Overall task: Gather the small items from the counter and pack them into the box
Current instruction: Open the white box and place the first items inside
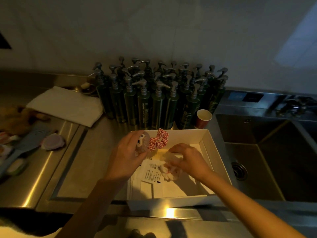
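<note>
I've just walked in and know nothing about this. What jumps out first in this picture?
Two bare hands work over an open white box at the middle of the steel counter. The left hand holds a red-and-white checked scrunchie over it, and the right hand reaches into the box. Behind the box, a dense cluster of dark green pump bottles stands against the wall, and a deep steel sink lies to the right.

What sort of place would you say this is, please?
Probably a hotel or spa back room: a steel counter with a built-in sink, and a cluster of identical pump bottles against the wall.
</note>
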`<state>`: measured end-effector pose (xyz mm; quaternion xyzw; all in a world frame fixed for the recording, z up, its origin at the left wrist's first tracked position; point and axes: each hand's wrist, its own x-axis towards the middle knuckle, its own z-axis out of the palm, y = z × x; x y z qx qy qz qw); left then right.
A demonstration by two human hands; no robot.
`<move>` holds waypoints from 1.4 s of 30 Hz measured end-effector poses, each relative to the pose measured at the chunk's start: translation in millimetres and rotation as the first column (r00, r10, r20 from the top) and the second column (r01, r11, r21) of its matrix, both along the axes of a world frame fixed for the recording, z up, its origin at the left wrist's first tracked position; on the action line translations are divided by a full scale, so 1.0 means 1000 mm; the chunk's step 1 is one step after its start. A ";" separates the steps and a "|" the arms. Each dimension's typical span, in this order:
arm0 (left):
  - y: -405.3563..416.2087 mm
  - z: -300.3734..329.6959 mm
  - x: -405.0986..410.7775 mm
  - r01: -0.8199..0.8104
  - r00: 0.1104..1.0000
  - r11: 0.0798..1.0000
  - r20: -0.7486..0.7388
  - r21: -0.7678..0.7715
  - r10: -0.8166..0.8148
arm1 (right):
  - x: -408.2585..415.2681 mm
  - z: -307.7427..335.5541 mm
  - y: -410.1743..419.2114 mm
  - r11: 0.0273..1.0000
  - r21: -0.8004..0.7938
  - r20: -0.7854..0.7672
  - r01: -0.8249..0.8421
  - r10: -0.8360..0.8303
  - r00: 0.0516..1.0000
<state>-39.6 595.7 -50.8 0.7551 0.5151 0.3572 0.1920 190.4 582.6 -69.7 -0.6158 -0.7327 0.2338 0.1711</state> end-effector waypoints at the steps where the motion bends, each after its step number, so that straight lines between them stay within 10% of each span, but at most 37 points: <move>1: 0.001 0.002 0.002 0.013 1.000 1.000 0.000 0.007 -0.013 | 0.004 0.009 -0.003 0.998 0.028 -0.052 0.050 -0.048 0.997; 10: 0.019 -0.008 0.062 0.206 0.971 0.977 -0.113 -0.053 -0.211 | 0.041 0.056 -0.051 0.856 0.325 -0.322 0.402 -0.299 0.898; 28: 0.015 -0.047 0.108 0.311 0.852 0.904 -0.337 -0.293 -0.402 | 0.028 0.034 -0.084 0.791 0.267 -0.253 0.550 -0.493 0.832; 42: 0.027 0.024 0.058 0.155 0.922 0.967 -0.382 0.202 -0.068 | 0.000 0.056 -0.023 0.876 0.341 -0.299 0.342 -0.244 0.923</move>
